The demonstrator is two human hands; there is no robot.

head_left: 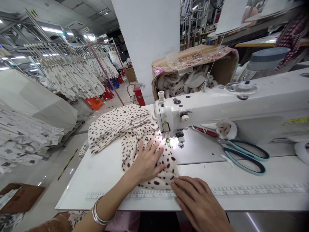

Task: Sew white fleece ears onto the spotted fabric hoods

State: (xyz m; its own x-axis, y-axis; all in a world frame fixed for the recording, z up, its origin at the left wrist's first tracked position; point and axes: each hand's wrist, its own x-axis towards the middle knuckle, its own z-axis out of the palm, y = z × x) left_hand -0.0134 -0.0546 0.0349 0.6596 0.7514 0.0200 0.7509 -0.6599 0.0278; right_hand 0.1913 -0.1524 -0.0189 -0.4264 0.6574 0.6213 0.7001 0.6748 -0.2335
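**Spotted fabric point(135, 135) pressed flat at the sewing machine point(217, 109)**

Your left hand point(147, 161) lies open and flat on the fabric, with the fingers a little spread, and it grips nothing. Your right hand point(195, 201) is at the bottom of the frame, also open, and its fingers rest on the near edge of the fabric without a visible pinch. The fabric lies in folds on the white table point(77, 193), and its far part reaches the presser foot point(167, 143) at the centre of the frame. Scissors with teal handles point(243, 157) lie at right, near the machine. In the upper middle, a cardboard box point(229, 64) holds more spotted pieces.
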